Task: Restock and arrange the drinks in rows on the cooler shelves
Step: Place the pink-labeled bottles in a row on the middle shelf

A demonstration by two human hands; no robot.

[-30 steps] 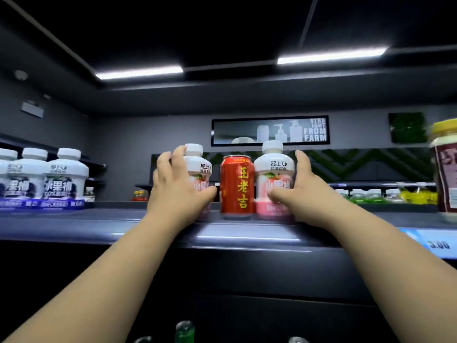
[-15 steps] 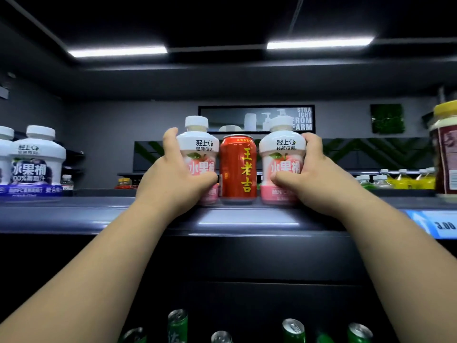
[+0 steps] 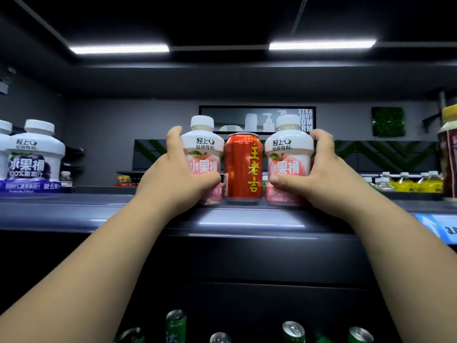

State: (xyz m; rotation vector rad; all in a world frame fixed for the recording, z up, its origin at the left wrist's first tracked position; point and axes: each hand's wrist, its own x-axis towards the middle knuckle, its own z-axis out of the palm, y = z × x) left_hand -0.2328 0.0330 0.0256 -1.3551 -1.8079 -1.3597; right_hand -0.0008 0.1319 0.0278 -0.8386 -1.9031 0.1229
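Observation:
Two squat white bottles with pink fruit labels stand on the dark cooler shelf point(image 3: 148, 214), and a red can point(image 3: 243, 164) stands upright between them. My left hand point(image 3: 173, 174) grips the left pink bottle point(image 3: 204, 144), thumb across its front. The right pink bottle point(image 3: 288, 149) is gripped the same way by my right hand point(image 3: 319, 174). Both bottles sit close against the can.
White bottles with purple labels point(image 3: 32, 157) stand at the shelf's left end. A jar with a yellow lid point(image 3: 448, 149) is at the far right, above a blue price tag point(image 3: 442, 227). Green cans point(image 3: 175, 325) stand on the shelf below.
Both hands have drawn the two pink bottles and the can forward toward the shelf's front edge. The view has tipped down, showing the green cans below.

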